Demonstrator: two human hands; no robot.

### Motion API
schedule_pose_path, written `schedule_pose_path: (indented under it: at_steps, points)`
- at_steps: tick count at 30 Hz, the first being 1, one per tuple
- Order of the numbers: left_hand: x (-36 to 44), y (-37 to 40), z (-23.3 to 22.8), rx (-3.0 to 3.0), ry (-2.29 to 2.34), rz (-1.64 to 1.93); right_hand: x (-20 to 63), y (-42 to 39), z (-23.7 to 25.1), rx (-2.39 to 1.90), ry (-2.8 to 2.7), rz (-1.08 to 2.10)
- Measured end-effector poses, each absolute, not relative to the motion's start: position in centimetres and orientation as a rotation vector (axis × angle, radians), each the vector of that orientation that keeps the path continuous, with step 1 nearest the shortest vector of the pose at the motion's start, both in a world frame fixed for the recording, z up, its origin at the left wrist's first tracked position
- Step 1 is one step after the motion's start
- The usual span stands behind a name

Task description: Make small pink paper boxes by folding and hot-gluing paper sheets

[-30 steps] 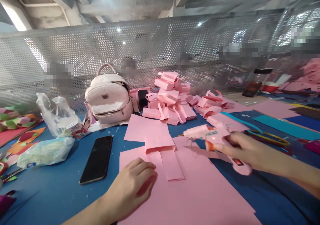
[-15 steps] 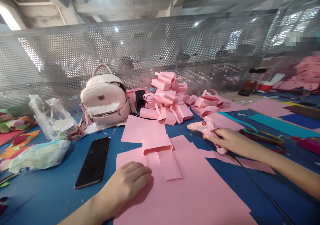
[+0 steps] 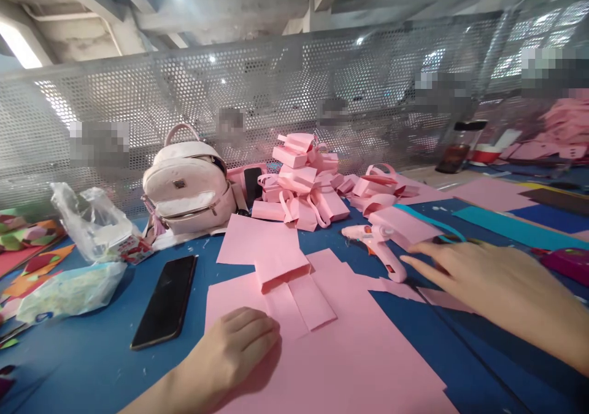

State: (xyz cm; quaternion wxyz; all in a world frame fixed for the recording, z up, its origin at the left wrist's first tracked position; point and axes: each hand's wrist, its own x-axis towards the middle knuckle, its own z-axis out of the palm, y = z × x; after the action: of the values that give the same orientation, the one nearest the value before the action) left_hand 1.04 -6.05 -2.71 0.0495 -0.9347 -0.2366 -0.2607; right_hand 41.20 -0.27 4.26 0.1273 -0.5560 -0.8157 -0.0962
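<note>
My left hand (image 3: 237,346) rests on the large pink paper sheet (image 3: 340,359), its fingers curled together and their tips hidden. A folded pink paper piece (image 3: 283,272) with a raised rim lies just beyond it. Beside that is a pink folded paper strip (image 3: 313,303). The pink glue gun (image 3: 381,248) lies on its side on the table, nozzle pointing left, cord running toward me. My right hand (image 3: 473,273) hovers to the right of its handle, apart from it, fingers spread and holding nothing.
Behind the sheets is a heap of pink paper bags (image 3: 306,184). A pale backpack (image 3: 186,187), a black phone (image 3: 165,300) and plastic bags (image 3: 76,288) stand or lie on the left. Teal paper (image 3: 515,227) and a jar (image 3: 460,147) are on the right.
My right hand has let go of the glue gun and moved right, its fingers now spread. The glue gun now lies on the table. My left hand has stayed almost in place.
</note>
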Motion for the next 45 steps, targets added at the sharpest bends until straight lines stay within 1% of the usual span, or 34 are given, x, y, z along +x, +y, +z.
schedule_pose_path:
  at_steps: [1,2,4,6,9,12,15,19,26,29,34,37,45]
  points:
    - [1.1,-6.1,-2.8,-2.869,-0.72,-0.787,40.6,-1.3,4.7,-1.563,-2.506,-0.115]
    - [1.1,-6.1,-2.8,-2.892,-0.719,-0.775,39.6,-2.2,5.1,-1.534,-2.512,0.028]
    - [1.1,-6.2,-2.6,-2.945,-0.728,-0.725,36.8,-3.8,5.6,-1.312,-2.645,0.338]
    - [1.2,-6.3,-2.2,-2.977,-0.746,-0.68,33.5,-4.4,5.4,-1.112,-2.753,0.493]
    - [1.3,-6.4,-1.8,-2.974,-0.772,-0.669,29.3,-3.3,3.7,-0.961,-2.78,0.442]
    - [1.4,-6.4,-1.5,-2.956,-0.731,-0.694,26.8,-1.1,1.3,-0.894,-2.767,0.27]
    - [1.2,-6.3,-1.5,-2.94,-0.714,-0.71,25.7,0.5,-0.5,-0.889,-2.724,0.108]
    - [0.7,-5.9,-2.0,-2.901,-0.742,-0.761,25.6,0.9,-1.7,-0.827,-2.669,-0.013]
    - [0.5,-4.9,-4.4,-2.807,-0.78,-0.85,25.8,1.3,-2.7,-0.705,-2.66,-0.078]
    - [0.4,-4.8,-5.0,-2.77,-0.818,-0.831,25.8,1.5,-3.0,-0.673,-2.664,-0.087]
    - [0.3,-4.8,-4.3,-2.692,-0.898,-0.797,25.8,1.7,-3.4,-0.644,-2.662,-0.176]
    - [0.3,-5.0,-3.4,-2.696,-0.942,-0.716,25.8,1.5,-3.4,-0.647,-2.665,-0.205]
    - [0.4,-5.2,-2.7,-2.741,-0.992,-0.639,25.8,1.2,-2.8,-0.655,-2.673,-0.205]
